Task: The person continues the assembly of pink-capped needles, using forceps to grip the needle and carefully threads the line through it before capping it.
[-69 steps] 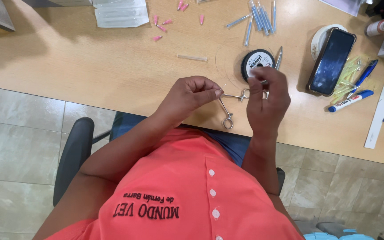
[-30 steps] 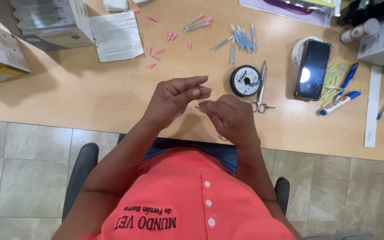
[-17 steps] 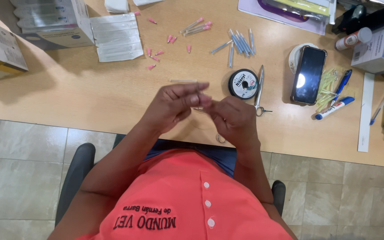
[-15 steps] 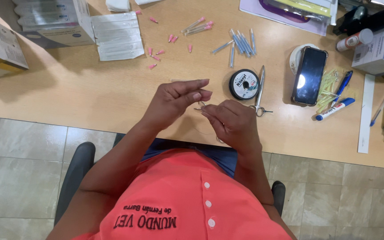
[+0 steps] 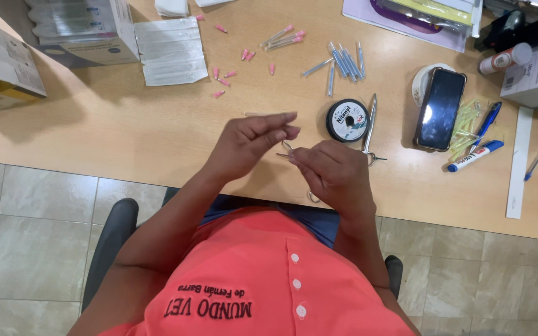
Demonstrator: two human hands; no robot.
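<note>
Right hand (image 5: 334,174), fingers pinched closed on a thin metal instrument (image 5: 286,149), its ring handle showing below the palm. Left hand (image 5: 247,142), fingertips closed at the instrument's tip above the smooth wooden counter (image 5: 126,137). Beyond: round black thread spool (image 5: 347,120), steel scissors (image 5: 370,127), scattered pink caps (image 5: 225,78).

Just beyond the right hand's fingers (image 5: 306,154) lies a round black thread spool (image 5: 347,120) with a white-and-red label. Farther right, a dark phone screen (image 5: 440,108). Far beyond the left hand's fingers (image 5: 275,124): white sachets (image 5: 169,51) and cardboard boxes (image 5: 82,31).
</note>
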